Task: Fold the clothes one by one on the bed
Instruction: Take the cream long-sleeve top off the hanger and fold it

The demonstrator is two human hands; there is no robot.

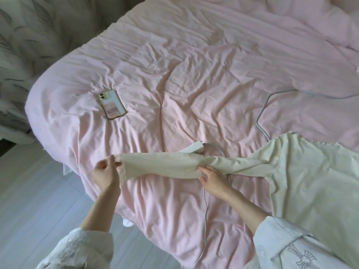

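Note:
A cream long-sleeved top point(303, 179) lies on the pink bed point(174, 74) at the right, its body spread flat and one sleeve point(161, 166) stretched out to the left. My left hand point(105, 171) pinches the lace cuff at the sleeve's end, just past the bed's edge. My right hand point(211, 176) grips the sleeve near its middle, fingers curled into the fabric. The top's lower part runs out of view at the right.
A phone point(111, 103) in a clear case lies on the sheet at the left. A white charger block point(193, 148) and its grey cable point(262, 113) lie partly under the sleeve. Grey floor point(38, 191) borders the bed at the lower left.

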